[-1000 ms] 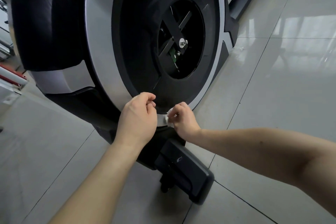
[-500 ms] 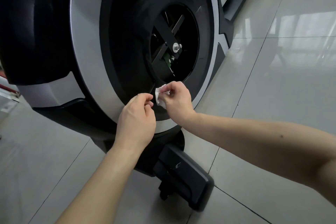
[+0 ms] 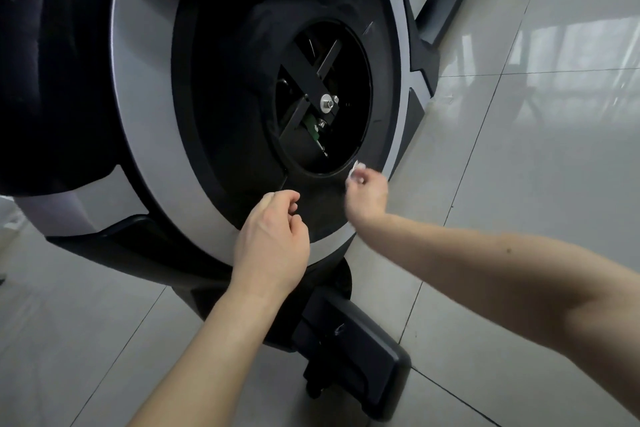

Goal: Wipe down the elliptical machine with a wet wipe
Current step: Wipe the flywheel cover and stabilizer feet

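Observation:
The elliptical machine's big flywheel housing (image 3: 149, 121) fills the upper left, with a silver ring around a black disc and a round opening showing a crank arm and bolt. My right hand (image 3: 367, 194) pinches a small crumpled white wet wipe (image 3: 356, 170) against the black disc, just below the right side of the opening. My left hand (image 3: 273, 239) hovers in front of the lower part of the disc, fingers loosely curled, holding nothing.
A black foot of the machine's base (image 3: 360, 357) juts out on the floor below my hands. Light glossy floor tiles (image 3: 519, 166) spread to the right and front. A black rail (image 3: 446, 0) runs off at the top right.
My right hand has carried the wipe from the disc's lower middle out to the right, along the rim of the opening. My left hand has stayed roughly in place.

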The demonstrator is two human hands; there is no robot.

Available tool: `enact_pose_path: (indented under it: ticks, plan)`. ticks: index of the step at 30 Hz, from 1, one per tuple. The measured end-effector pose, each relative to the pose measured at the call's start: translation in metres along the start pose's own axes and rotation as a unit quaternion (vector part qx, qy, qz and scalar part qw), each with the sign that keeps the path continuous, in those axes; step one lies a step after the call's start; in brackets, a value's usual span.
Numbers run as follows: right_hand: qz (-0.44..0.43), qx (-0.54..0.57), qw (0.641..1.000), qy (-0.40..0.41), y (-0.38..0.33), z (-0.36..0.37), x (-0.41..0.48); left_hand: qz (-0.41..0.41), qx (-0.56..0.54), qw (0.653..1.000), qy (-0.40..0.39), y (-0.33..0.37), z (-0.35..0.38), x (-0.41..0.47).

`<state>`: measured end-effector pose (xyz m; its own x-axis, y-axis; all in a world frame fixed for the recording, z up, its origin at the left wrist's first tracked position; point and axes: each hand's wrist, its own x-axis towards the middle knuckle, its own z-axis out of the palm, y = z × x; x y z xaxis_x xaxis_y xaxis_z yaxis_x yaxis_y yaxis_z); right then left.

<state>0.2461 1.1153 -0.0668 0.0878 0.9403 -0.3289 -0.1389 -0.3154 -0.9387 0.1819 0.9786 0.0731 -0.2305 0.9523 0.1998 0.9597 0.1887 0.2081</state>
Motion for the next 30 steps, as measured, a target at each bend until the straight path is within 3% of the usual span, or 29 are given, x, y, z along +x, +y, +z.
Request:
enact_pose_path:
  ticks: [3, 5, 9, 15, 21, 24, 27, 30]
  plan:
    - [0.049, 0.077, 0.993, -0.079, 0.011, 0.002, -0.038, 0.001, 0.004, 1.000, -0.019, 0.006, 0.011, 0.008]
    - [0.039, 0.123, 0.985, -0.118, 0.007, 0.004, -0.062, -0.013, -0.002, 1.000, -0.010, 0.006, 0.012, 0.011]
    - [-0.004, 0.107, 0.982, -0.154, -0.014, 0.008, -0.081, -0.028, -0.018, 0.999, 0.017, 0.004, 0.004, 0.015]
    - [0.004, 0.086, 0.989, -0.124, -0.005, -0.007, -0.041, 0.006, -0.002, 1.000, 0.019, 0.005, 0.008, 0.020]
    - [0.039, 0.144, 0.988, 0.041, -0.011, -0.027, 0.067, -0.005, 0.036, 0.998, -0.059, 0.021, 0.042, 0.032]
    - [0.019, 0.084, 0.994, 0.063, -0.002, -0.022, 0.082, 0.003, 0.068, 0.994, -0.086, 0.030, 0.059, 0.042]
    - [0.015, -0.008, 1.000, 0.026, 0.042, -0.014, 0.060, 0.010, 0.085, 0.991, -0.100, 0.036, 0.071, 0.052]
    - [0.063, 0.015, 0.998, -0.018, 0.065, -0.012, 0.053, 0.003, 0.090, 0.990, -0.109, 0.041, 0.076, 0.058]
